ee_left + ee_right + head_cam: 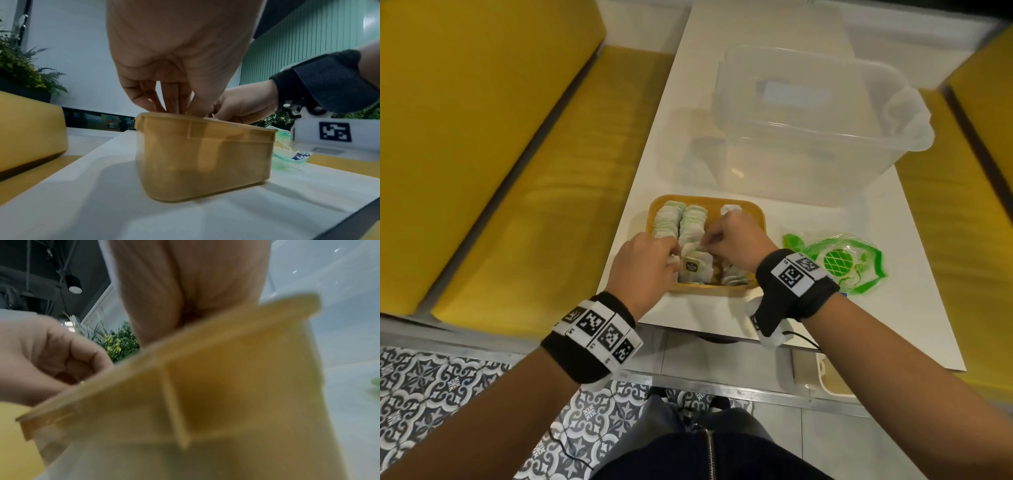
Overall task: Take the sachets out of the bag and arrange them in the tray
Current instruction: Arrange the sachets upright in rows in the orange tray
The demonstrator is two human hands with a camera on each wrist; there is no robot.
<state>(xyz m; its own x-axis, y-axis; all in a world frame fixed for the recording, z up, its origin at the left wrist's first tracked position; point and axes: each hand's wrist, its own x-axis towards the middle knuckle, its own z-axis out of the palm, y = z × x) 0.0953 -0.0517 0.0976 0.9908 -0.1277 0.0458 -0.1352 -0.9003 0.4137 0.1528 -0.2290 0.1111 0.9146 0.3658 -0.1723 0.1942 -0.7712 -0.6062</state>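
Inside the yellow tray (pixel 751 209), rows of sachets (pixel 693 222) stand packed.

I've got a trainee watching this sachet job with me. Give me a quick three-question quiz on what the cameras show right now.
1. True or false: the green bag lies on the table to the right of the yellow tray.
2. Multiple choice: where are both hands working? A) inside the clear plastic tub B) in the yellow tray among the sachets C) on the green bag
3. Fill in: in the head view, the sachets stand in ___ along the tray's left and middle.

Key
1. True.
2. B: the left hand and right hand both reach into the tray; each pinches sachets.
3. Rows.
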